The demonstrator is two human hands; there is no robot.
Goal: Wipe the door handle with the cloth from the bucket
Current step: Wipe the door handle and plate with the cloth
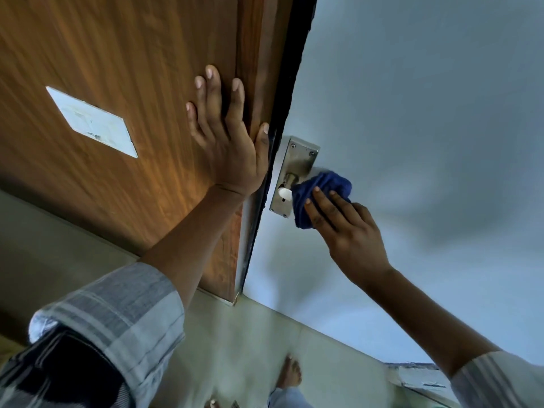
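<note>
The door handle [290, 182] sits on a long brushed-metal backplate [294, 175] screwed to the pale grey door [412, 113], close to its left edge. Only the handle's short round neck and a white bit just below it show; the lever itself is hidden under the cloth [322, 195], a dark blue, soft, bunched wad that looks like microfibre. The right hand [347, 228] has its grip closed around that wad, fingers laid flat over the cloth and pressing it onto the handle. The left hand [226, 136] holds nothing: it lies open, fingers spread, flat on the wood-grain panel [117, 83] to the left, thumb at the dark door edge [282, 98].

What could go wrong, as I judge it: pressing on the lever may push it down and release the latch, so the door swings and the wipe loses contact. The thumb near the gap could be pinched if the door moves. A bunched cloth tends to skim the front and miss the neck and the underside. If it is wet from the bucket, drips could run down the smooth plate and door to the tiled floor [250, 343], slippery for the bare foot [290, 373] nearer the camera.
</note>
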